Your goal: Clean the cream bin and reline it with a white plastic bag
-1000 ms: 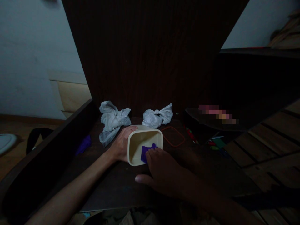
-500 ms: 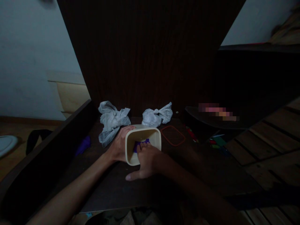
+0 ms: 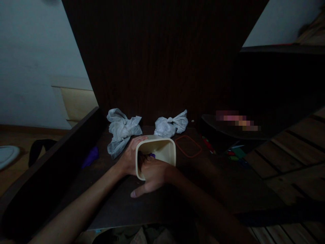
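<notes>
A cream plastic container [image 3: 171, 149] lies tipped on its side, its open mouth facing me. My left hand [image 3: 130, 156] is wrapped round its left side and steadies it. Inside the container are the fingers of my right hand [image 3: 155, 172], pressed on a purple cloth [image 3: 152, 155] against the inner wall; the thumb sticks out below the rim. Most of the cloth and the right fingertips are hidden. Just right of the container lies a thin reddish sealing ring [image 3: 191, 157].
Two knotted whitish plastic bags, one at left [image 3: 123, 129] and one at right [image 3: 165, 127], sit by the dark back panel [image 3: 162, 67]. Another purple cloth [image 3: 90, 157] lies near the left side board [image 3: 58, 159]. Small colourful items [image 3: 235, 154] lie at right. The light is dim.
My right hand has moved left and deeper into the container, covering more of the purple cloth. My left hand and the container have stayed nearly in place.
</notes>
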A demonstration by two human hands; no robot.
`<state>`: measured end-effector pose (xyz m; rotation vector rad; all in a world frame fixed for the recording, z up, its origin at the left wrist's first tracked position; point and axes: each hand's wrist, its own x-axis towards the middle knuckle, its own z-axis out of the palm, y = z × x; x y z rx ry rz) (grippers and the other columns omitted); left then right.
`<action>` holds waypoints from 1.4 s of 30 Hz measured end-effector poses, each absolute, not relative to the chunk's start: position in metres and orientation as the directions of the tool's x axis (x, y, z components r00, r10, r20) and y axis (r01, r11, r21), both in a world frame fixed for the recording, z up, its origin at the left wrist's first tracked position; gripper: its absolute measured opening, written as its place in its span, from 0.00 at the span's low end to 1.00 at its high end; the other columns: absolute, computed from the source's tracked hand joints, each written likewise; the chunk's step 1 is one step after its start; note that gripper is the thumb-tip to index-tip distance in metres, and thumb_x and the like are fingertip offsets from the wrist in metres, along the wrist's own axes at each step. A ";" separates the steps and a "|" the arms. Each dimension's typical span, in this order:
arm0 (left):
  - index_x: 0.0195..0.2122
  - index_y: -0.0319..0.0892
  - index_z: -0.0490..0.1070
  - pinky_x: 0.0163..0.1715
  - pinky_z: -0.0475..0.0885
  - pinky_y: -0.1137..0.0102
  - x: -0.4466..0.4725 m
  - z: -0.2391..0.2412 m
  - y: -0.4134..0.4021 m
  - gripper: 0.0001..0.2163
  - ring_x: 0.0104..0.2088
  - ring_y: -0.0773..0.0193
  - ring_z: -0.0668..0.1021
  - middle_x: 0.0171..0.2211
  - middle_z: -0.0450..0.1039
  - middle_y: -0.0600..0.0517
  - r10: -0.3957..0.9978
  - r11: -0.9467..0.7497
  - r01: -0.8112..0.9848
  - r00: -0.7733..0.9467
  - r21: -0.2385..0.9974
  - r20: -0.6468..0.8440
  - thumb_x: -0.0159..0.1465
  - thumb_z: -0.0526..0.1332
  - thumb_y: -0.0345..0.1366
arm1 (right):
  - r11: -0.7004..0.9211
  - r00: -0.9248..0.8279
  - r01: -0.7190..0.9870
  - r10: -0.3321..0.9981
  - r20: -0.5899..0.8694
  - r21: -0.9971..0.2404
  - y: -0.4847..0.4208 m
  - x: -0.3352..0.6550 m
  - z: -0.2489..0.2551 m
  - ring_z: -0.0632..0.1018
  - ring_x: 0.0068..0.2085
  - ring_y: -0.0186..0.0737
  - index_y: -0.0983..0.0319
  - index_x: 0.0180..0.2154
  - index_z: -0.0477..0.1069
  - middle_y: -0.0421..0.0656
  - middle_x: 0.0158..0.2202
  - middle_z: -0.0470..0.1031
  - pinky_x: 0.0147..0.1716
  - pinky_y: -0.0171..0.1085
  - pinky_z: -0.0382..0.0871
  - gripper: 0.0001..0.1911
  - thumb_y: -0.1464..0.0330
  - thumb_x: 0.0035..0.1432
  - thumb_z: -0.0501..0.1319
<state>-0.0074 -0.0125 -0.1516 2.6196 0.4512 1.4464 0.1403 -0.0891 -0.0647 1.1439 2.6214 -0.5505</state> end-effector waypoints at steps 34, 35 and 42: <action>0.68 0.44 0.48 0.56 0.71 0.39 -0.005 -0.149 -0.016 0.53 0.58 0.36 0.74 0.57 0.67 0.35 0.200 -0.980 0.100 0.493 0.172 0.847 0.47 0.75 0.51 | 0.406 -0.428 0.901 0.778 -0.461 -0.152 -0.092 0.145 -0.071 0.55 0.70 0.72 0.83 0.69 0.45 0.73 0.70 0.48 0.68 0.54 0.51 0.64 0.39 0.53 0.62; 0.68 0.43 0.48 0.56 0.70 0.39 -0.005 -0.149 -0.016 0.53 0.58 0.36 0.73 0.57 0.67 0.34 0.187 -0.982 0.096 0.497 0.161 0.847 0.47 0.75 0.49 | 0.411 -0.428 0.901 0.786 -0.447 -0.140 -0.093 0.143 -0.071 0.56 0.70 0.72 0.84 0.69 0.46 0.74 0.70 0.49 0.68 0.55 0.51 0.63 0.42 0.54 0.64; 0.69 0.44 0.48 0.55 0.71 0.39 -0.006 -0.150 -0.011 0.52 0.57 0.36 0.73 0.58 0.66 0.36 0.195 -0.981 0.095 0.500 0.171 0.844 0.47 0.74 0.52 | 0.527 -0.544 0.839 0.806 -0.231 -0.136 -0.128 0.147 -0.063 0.67 0.65 0.68 0.82 0.65 0.58 0.74 0.63 0.63 0.63 0.57 0.61 0.43 0.55 0.63 0.61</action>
